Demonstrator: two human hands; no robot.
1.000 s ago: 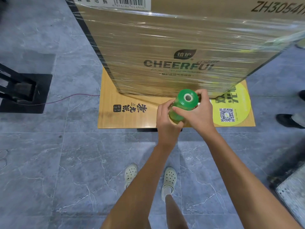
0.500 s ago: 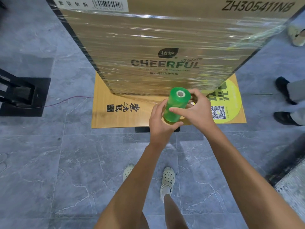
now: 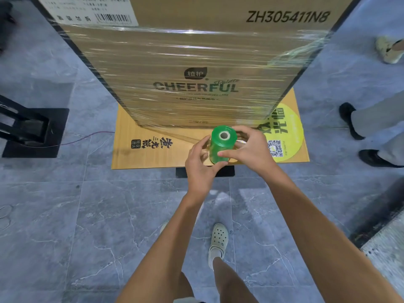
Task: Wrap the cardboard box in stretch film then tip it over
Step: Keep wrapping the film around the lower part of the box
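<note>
Cardboard box (image 3: 196,68) on board (image 3: 140,149); roll (image 3: 222,144) before it.

Box (image 3: 192,51) top cropped; label (image 3: 87,9) txt blurry

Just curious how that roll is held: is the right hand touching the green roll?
Touching. The head view shows the right hand wrapped round the upper part of the green roll, its thumb lying flat across the roll's near side with no gap.

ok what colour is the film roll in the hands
The film roll is green, seen in the head view.
</note>
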